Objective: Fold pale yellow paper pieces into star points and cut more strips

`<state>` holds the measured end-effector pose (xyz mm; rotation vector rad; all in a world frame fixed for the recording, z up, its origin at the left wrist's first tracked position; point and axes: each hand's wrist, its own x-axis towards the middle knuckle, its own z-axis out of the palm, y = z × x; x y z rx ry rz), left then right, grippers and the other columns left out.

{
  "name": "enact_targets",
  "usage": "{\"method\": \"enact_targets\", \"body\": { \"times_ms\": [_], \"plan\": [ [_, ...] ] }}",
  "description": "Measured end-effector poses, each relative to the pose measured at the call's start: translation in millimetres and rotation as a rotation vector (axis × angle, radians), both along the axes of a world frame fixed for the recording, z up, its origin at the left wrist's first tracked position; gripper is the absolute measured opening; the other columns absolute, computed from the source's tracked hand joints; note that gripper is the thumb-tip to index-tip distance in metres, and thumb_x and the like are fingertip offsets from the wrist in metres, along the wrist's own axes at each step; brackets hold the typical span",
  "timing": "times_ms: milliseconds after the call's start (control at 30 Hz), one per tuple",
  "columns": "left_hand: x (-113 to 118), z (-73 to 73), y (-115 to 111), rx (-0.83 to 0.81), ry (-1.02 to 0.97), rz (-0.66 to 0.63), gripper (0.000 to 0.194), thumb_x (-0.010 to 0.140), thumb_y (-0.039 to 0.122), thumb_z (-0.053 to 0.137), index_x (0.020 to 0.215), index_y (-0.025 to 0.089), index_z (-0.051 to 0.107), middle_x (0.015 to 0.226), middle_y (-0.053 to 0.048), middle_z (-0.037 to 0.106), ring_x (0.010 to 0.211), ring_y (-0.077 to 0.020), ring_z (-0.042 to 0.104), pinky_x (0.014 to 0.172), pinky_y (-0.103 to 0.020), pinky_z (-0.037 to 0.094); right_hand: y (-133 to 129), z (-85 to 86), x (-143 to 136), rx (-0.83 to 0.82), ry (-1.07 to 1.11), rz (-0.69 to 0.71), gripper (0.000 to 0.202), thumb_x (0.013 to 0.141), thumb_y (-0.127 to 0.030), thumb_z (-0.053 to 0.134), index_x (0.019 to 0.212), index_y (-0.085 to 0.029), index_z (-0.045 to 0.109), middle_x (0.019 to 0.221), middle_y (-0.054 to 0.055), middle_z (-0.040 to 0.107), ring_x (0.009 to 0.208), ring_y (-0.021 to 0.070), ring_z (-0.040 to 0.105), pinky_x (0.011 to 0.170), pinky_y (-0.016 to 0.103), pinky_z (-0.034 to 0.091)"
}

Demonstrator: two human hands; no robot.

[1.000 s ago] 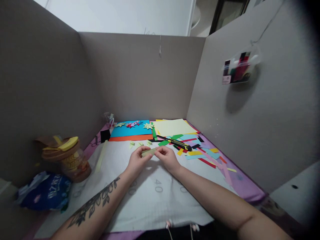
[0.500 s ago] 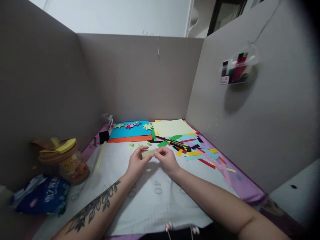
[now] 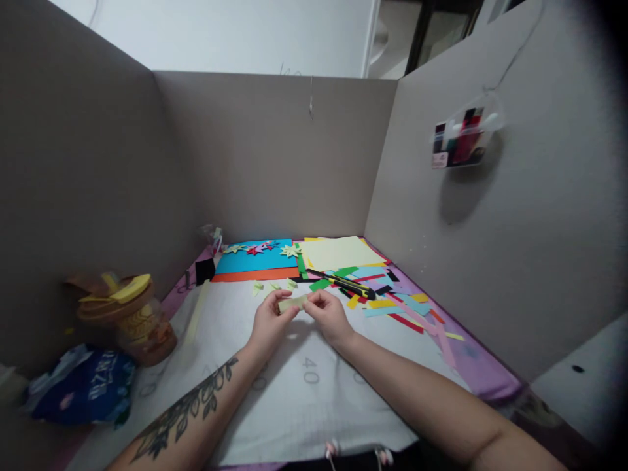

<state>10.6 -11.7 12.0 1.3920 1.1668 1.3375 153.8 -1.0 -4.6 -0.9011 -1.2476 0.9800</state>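
A small pale green paper piece [image 3: 292, 303] is held between both hands above the white sheet. My left hand [image 3: 271, 318] grips its left part, thumb in front and fingers behind. My right hand [image 3: 330, 316] pinches the right end between thumb and fingertips. Just beyond the hands lie small folded pale green pieces [image 3: 258, 287]. Farther back, paper stars [image 3: 290, 250] rest on blue paper [image 3: 245, 261]. A long pale strip [image 3: 197, 311] lies to the left of my left hand.
A black and yellow cutter [image 3: 350, 286] lies among coloured paper strips [image 3: 406, 322] on the right. Pale sheets [image 3: 338, 252] are stacked behind. A lidded cup [image 3: 142, 330] and a blue packet [image 3: 83, 387] stand left. Grey panels [image 3: 279, 157] surround the table.
The view has shifted slightly, so everything sits a little lower. Both hands keep their hold on the paper piece, which shows slightly less between them.
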Motion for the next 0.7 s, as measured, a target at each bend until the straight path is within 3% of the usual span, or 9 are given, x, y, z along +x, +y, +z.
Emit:
{"method": "enact_targets", "body": {
  "times_ms": [400, 533, 700],
  "plan": [
    [0.8, -1.5, -0.7, 0.031, 0.057, 0.081, 0.031, 0.064, 0.026, 0.068, 0.091, 0.016, 0.058, 0.066, 0.004, 0.055, 0.057, -0.0102, 0.049, 0.053, -0.020, 0.038, 1.0, -5.6, -4.2, 0.015, 0.110, 0.036, 0.023, 0.065, -0.024, 0.067, 0.076, -0.021, 0.047, 0.067, -0.005, 0.049, 0.059, 0.0105, 0.048, 0.057, 0.023, 0.040],
    [0.8, -1.3, -0.9, 0.036, 0.116, 0.119, 0.030, 0.064, 0.027, 0.068, 0.091, 0.015, 0.059, 0.058, 0.007, 0.047, 0.052, -0.0089, 0.041, 0.049, -0.019, 0.033, 0.7, -6.0, -4.1, 0.013, 0.099, 0.049, 0.023, 0.066, -0.024, 0.067, 0.078, -0.021, 0.047, 0.068, -0.005, 0.048, 0.059, 0.0103, 0.048, 0.057, 0.023, 0.040],
    [2.3, 0.2, -2.5, 0.031, 0.093, 0.128, 0.029, 0.064, 0.027, 0.068, 0.089, 0.016, 0.059, 0.059, 0.007, 0.047, 0.051, -0.0090, 0.041, 0.049, -0.020, 0.032, -0.3, -4.8, -4.8, 0.017, 0.075, 0.035, 0.023, 0.066, -0.025, 0.066, 0.077, -0.021, 0.046, 0.069, -0.004, 0.048, 0.060, 0.0108, 0.048, 0.057, 0.023, 0.041]
  ]
}}
